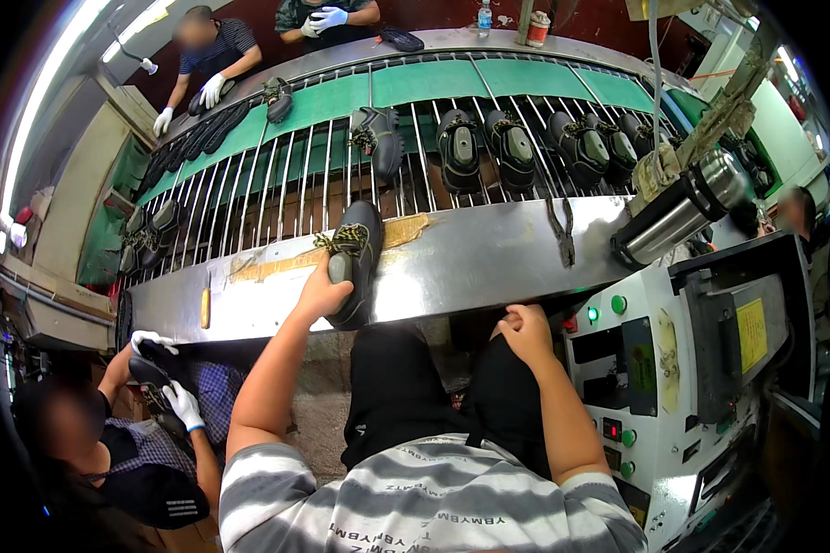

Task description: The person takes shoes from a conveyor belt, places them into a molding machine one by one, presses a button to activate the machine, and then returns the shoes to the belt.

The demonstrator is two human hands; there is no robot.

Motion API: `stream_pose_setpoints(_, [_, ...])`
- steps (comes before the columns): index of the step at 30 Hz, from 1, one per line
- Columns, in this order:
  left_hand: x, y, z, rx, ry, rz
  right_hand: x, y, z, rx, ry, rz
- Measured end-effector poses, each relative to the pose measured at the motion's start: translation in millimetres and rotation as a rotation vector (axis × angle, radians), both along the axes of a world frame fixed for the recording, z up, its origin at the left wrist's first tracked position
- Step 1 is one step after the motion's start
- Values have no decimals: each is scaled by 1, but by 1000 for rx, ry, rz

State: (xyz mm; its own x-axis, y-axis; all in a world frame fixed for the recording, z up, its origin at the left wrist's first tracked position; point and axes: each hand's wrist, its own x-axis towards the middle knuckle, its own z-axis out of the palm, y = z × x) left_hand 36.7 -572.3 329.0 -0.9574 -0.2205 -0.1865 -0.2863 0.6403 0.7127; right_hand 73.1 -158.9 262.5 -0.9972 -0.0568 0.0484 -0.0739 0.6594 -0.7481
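A black shoe [360,235] with yellow-flecked laces stands on the metal ledge, toe pointing away from me. My left hand [326,293] is closed around its heel and collar, fingers partly hidden behind it. Low over my right thigh, near the ledge's front edge, my right hand [524,332] has its fingers curled in, and no object shows in it. On the ledge between the shoe and the machine lies a pair of pliers [561,232]. A yellow-handled tool [206,308] lies toward the left end.
Beyond the metal ledge [470,267], a roller conveyor [249,184] carries several black shoes [458,147]. A steel flask [682,210] leans at the right, above a white machine [618,405] with green buttons. Gloved co-workers [214,90] work across the line; another [183,405] handles a shoe at my left.
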Motion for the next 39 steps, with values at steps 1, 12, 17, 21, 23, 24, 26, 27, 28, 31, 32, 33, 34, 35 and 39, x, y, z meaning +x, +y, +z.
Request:
stream_pose_setpoints(1, [-6, 16, 6, -84, 14, -35, 3, 13, -27, 7, 5, -81])
stream_pose_setpoints(12, [-174, 98, -25, -205, -80, -351, -10, 42, -55, -82, 218, -311])
stream_pose_setpoints(17, [-292, 101, -74, -555, 165, 107, -13, 52, -65, -189, 161, -389])
stream_pose_setpoints(21, [-331, 84, -117, -518, 0, 219, -13, 49, -66, -259, 140, -419])
stream_pose_setpoints(23, [-338, 80, -129, -577, 51, 192, -13, 50, -70, -247, 148, -419])
stream_pose_setpoints(24, [-339, 79, -123, -577, 44, 165, -14, 50, -68, -234, 173, -411])
stream_pose_setpoints(26, [-339, 62, -115, -554, 60, 113, -12, 50, -68, -197, 195, -386])
stream_pose_setpoints(27, [-342, 80, -84, -501, 74, 142, -13, 53, -69, -167, 203, -395])
stream_pose_setpoints(28, [-347, 50, -69, -475, 128, 127, -10, 46, -65, -159, 209, -360])
stream_pose_setpoints(31, [-343, 15, 14, -13, 14, 127, -12, 32, -50, -195, 201, -380])
stream_pose_setpoints(32, [-324, 20, 53, 149, 5, 69, -15, 33, -41, -160, 210, -303])
stream_pose_setpoints(33, [-301, 17, 89, 257, -37, 24, -17, 28, -34, -194, 196, -239])
stream_pose_setpoints(34, [-275, 19, 118, 261, -31, -3, -20, 16, -28, -231, 180, -176])
stream_pose_setpoints(35, [-245, 19, 144, 263, -32, -28, -24, 1, -5, -197, 242, -93])
stream_pose_setpoints(39, [-134, 75, 230, 163, 12, -510, -33, -43, 101, 93, 576, 137])
